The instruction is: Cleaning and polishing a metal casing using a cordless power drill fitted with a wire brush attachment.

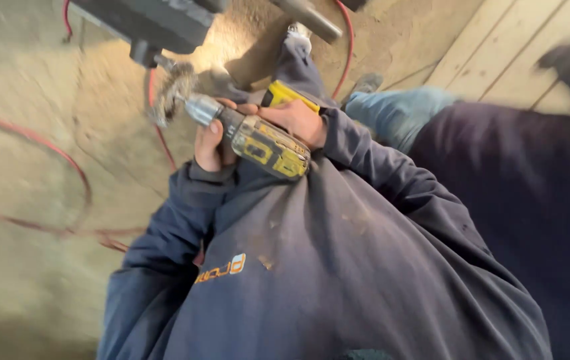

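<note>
Right hand is clamped on the yellow cordless drill, held at chest height. Left hand closes its grip around the chuck, beside the wire brush.

An orange printed logo patch sits on the chest of the dark navy sweatshirt, low and left of centre in the head view, a short row of rounded shapes ending in a small square emblem. A small pale label strip runs along the black and yellow cordless drill, too blurred to make out further. No packages, signs or screens show.
</note>
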